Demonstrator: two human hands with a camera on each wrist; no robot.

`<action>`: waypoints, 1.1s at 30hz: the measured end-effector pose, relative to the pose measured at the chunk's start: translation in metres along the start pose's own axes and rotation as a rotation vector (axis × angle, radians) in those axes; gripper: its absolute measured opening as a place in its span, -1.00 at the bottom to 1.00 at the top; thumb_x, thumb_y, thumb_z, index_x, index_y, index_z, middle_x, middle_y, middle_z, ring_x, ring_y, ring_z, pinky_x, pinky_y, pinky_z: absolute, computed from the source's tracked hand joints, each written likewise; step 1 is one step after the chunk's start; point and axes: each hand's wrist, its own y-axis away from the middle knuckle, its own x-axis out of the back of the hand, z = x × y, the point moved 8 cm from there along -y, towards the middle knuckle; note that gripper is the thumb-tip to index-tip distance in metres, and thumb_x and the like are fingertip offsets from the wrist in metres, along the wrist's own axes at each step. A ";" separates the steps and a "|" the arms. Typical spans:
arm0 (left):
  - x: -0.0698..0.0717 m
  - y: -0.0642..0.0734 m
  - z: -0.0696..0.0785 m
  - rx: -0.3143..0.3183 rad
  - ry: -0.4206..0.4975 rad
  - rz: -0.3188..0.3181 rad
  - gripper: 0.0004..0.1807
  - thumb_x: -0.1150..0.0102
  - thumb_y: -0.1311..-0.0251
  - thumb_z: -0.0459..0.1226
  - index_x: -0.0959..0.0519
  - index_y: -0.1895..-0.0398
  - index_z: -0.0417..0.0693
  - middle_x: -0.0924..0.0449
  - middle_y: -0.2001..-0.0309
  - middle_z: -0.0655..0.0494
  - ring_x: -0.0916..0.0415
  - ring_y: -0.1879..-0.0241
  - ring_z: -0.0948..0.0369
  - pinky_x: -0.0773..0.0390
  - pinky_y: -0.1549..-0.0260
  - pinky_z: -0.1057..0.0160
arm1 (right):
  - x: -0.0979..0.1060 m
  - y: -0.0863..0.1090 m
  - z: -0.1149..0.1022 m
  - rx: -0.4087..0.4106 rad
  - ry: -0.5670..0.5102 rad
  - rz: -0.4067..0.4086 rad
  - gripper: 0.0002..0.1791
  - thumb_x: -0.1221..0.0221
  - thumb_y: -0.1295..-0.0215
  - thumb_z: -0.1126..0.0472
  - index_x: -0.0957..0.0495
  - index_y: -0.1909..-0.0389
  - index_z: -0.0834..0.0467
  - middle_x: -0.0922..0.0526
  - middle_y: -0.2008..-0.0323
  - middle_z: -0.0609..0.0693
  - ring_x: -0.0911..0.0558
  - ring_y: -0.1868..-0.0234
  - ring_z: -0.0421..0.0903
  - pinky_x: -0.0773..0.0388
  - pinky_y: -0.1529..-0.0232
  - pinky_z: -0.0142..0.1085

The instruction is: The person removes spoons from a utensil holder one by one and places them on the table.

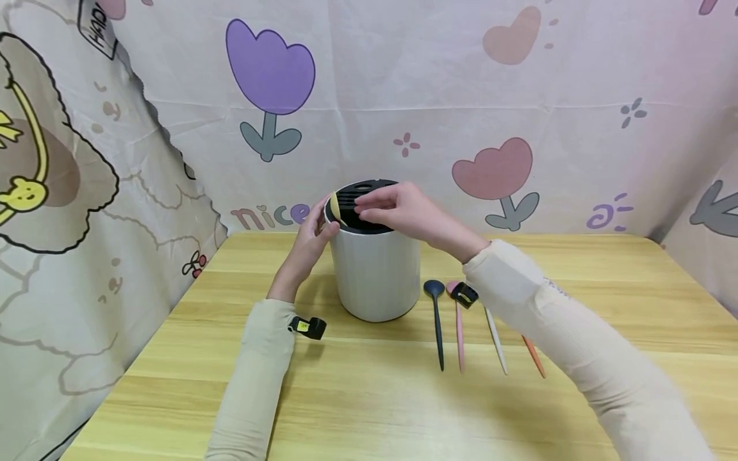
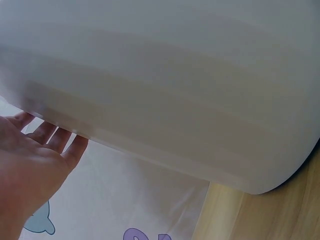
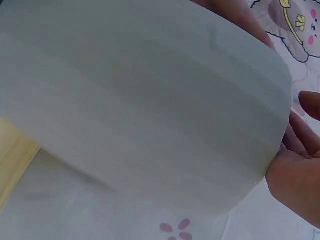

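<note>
A white cylindrical utensil holder with a black slotted top stands upright on the table. My left hand grips its upper left side, thumb at the rim; in the left wrist view the fingers touch its wall. A yellow spoon sits at the left edge of the opening, its lower part hidden inside. Over the opening, my right hand has its fingers extended and thumb apart, with nothing visible between them. The right wrist view shows this hand beside the holder's rim.
Right of the holder lie a dark blue spoon, a pink spoon, a white handle and an orange handle. My right forearm hides the upper ends of the last two. A patterned cloth hangs behind the wooden table.
</note>
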 end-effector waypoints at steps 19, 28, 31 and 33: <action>0.000 -0.001 -0.002 0.003 0.023 -0.007 0.34 -0.10 0.19 0.52 0.00 -0.50 -0.19 -0.06 -0.46 -0.10 0.00 -0.44 0.12 0.01 -0.38 0.03 | -0.016 -0.028 -0.004 -0.160 -0.107 0.048 -0.68 -0.22 -0.30 0.25 -0.63 -0.05 0.24 -0.70 0.09 0.07 -0.69 0.13 -0.13 -0.59 0.11 -0.36; 0.001 0.000 -0.004 0.012 0.021 -0.003 0.33 -0.09 0.20 0.53 0.00 -0.51 -0.15 -0.04 -0.47 -0.07 0.01 -0.44 0.14 0.01 -0.38 0.04 | -0.019 -0.033 -0.006 -0.174 -0.164 0.055 -0.72 -0.29 -0.23 0.30 -0.66 0.07 0.32 -0.69 0.11 0.13 -0.72 0.25 -0.07 -0.63 0.25 -0.36; 0.000 0.000 -0.002 0.008 0.022 -0.007 0.34 -0.10 0.19 0.52 0.01 -0.51 -0.16 -0.04 -0.47 -0.08 0.02 -0.44 0.13 0.02 -0.39 0.05 | -0.019 -0.035 -0.006 -0.180 -0.152 0.071 -0.75 -0.27 -0.23 0.33 -0.67 0.08 0.33 -0.70 0.14 0.13 -0.72 0.26 -0.07 -0.63 0.26 -0.36; -0.001 0.000 -0.002 0.009 0.020 -0.007 0.34 -0.10 0.19 0.52 0.01 -0.51 -0.17 -0.03 -0.47 -0.09 0.02 -0.45 0.13 0.03 -0.39 0.05 | -0.016 -0.035 -0.005 -0.188 -0.153 0.103 -0.76 -0.25 -0.25 0.36 -0.66 0.08 0.34 -0.70 0.16 0.15 -0.71 0.25 -0.06 -0.64 0.27 -0.36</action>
